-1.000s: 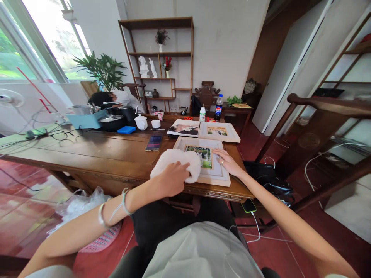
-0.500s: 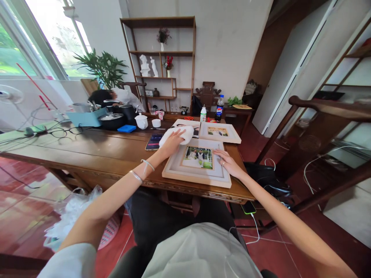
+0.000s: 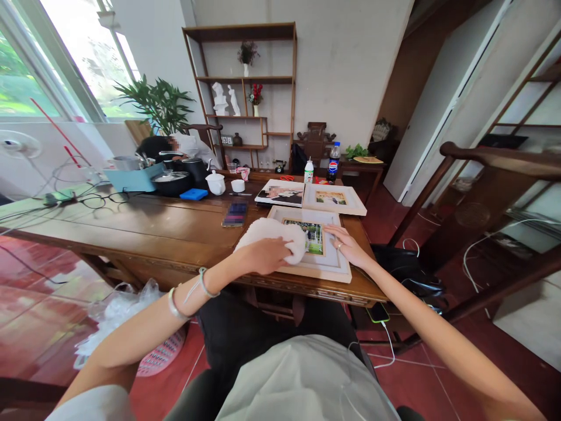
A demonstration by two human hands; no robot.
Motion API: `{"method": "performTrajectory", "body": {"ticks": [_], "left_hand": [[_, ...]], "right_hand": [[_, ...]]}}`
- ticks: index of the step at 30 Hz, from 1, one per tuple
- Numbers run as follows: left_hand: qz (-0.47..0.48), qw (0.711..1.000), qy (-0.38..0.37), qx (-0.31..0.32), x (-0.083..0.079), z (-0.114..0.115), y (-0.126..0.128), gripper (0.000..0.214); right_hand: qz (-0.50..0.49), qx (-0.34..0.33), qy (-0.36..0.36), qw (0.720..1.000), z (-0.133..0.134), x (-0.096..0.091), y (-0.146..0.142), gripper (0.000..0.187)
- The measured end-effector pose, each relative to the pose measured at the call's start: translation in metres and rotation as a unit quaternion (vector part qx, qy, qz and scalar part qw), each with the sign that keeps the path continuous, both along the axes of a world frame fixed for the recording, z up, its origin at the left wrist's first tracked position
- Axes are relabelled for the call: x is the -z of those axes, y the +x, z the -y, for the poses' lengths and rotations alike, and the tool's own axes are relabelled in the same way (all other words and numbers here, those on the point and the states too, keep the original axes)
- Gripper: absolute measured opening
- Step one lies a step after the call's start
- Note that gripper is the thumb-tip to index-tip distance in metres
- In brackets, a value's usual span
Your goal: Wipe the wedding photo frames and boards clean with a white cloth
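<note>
A white fluffy cloth (image 3: 258, 231) lies under my left hand (image 3: 267, 255), whose fingers are closed around its near edge. The cloth covers the left part of a pale wooden picture frame (image 3: 315, 272) on the table. Inside that frame is a photo (image 3: 314, 238) of people outdoors, partly hidden by the cloth. My right hand (image 3: 346, 244) rests on the frame's right side, fingers stretched out and holding nothing. Behind it lie a second framed photo (image 3: 332, 197) and a flat photo panel (image 3: 280, 192).
On the brown table (image 3: 184, 225) lies a phone (image 3: 235, 214). Farther back stand a white lidded pot (image 3: 216, 183), a blue bin (image 3: 131, 178), a white bottle (image 3: 309, 172) and a cola bottle (image 3: 333, 162). A person (image 3: 193, 147) leans at the table's far side. A wooden chair (image 3: 477, 199) stands right.
My left hand has drawn the white cloth from the frame's far left corner toward me, over the photo's left side. My right hand has stayed on the frame.
</note>
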State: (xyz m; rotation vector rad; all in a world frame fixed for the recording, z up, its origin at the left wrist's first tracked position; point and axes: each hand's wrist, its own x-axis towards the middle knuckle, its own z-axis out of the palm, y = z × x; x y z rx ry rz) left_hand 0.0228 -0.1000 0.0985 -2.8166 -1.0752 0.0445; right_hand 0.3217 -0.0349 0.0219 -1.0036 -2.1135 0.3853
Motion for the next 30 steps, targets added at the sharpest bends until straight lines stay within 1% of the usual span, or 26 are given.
{"method": "performTrajectory", "body": {"ticks": [2,3,5,7,11,14,17,19,21,23,25,27,29,30], "left_hand": [[-0.011,1.0,-0.022,0.019,0.001,0.014,-0.003,0.021],[-0.014,0.999,-0.03,0.02,0.003,0.017,-0.005,0.022],[0.002,1.0,-0.025,-0.002,0.008,0.013,-0.006,0.024],[0.014,0.999,-0.013,-0.028,0.014,-0.003,-0.006,0.025],[0.033,0.994,0.067,-0.084,0.02,-0.054,0.0,0.027],[0.046,0.989,0.109,-0.091,0.018,-0.09,0.008,0.032],[0.041,0.989,0.113,-0.084,0.017,-0.11,0.015,0.032],[0.023,0.99,0.111,-0.083,0.016,-0.113,0.017,0.031],[0.003,0.991,0.108,-0.08,0.015,-0.106,0.017,0.032],[-0.015,0.992,0.102,-0.071,0.013,-0.09,0.015,0.033],[-0.036,0.993,0.09,-0.069,0.01,-0.066,0.013,0.033],[-0.056,0.992,0.075,-0.079,0.008,-0.037,0.012,0.033],[-0.06,0.993,0.063,-0.08,0.007,-0.006,0.011,0.032],[-0.051,0.995,0.06,-0.069,0.006,0.008,0.01,0.032]], "right_hand": [[0.002,-0.003,0.001,1.0,0.0,0.0,0.0,0.048],[0.002,-0.003,0.002,1.0,0.001,0.0,0.0,0.048],[0.003,-0.002,0.002,1.0,0.0,0.0,0.001,0.046],[0.006,-0.001,0.003,1.0,0.0,0.002,0.001,0.046],[0.011,-0.008,0.007,1.0,-0.001,0.003,0.002,0.046],[0.015,-0.01,0.006,1.0,-0.002,0.003,0.002,0.047],[0.017,-0.01,0.003,1.0,-0.002,0.003,0.002,0.049],[0.012,-0.009,-0.001,1.0,-0.002,0.002,0.002,0.049],[0.004,-0.005,-0.005,1.0,-0.002,0.002,0.002,0.05],[-0.002,0.001,-0.007,1.0,-0.002,0.002,0.001,0.051],[-0.004,0.007,-0.008,1.0,-0.001,0.002,0.001,0.052],[-0.004,0.011,-0.008,1.0,0.0,0.001,0.0,0.052],[-0.002,0.014,-0.009,1.0,0.001,0.001,0.0,0.052],[-0.001,0.014,-0.009,1.0,0.002,0.0,-0.001,0.051]]}}
